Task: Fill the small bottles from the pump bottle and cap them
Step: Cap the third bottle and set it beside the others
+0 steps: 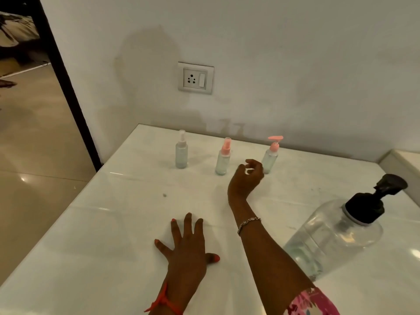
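Note:
Three small bottles stand in a row near the wall on the white table (pixel 113 223). The left bottle (pixel 181 153) has a clear spray cap, the middle bottle (pixel 223 159) a pink spray cap, the right bottle (pixel 270 158) a pink pump top. All three are capped. A large clear pump bottle (pixel 336 235) with a black pump stands at the right. My right hand (pixel 246 178) hovers between the middle and right small bottles, fingers loosely curled, holding nothing. My left hand (pixel 186 244) rests flat on the table with fingers spread.
A wall socket (pixel 196 78) sits above the bottles. The table's left edge drops to a tiled floor (pixel 34 155), beside a dark door frame (pixel 68 87). A raised white ledge (pixel 402 162) borders the table at the far right.

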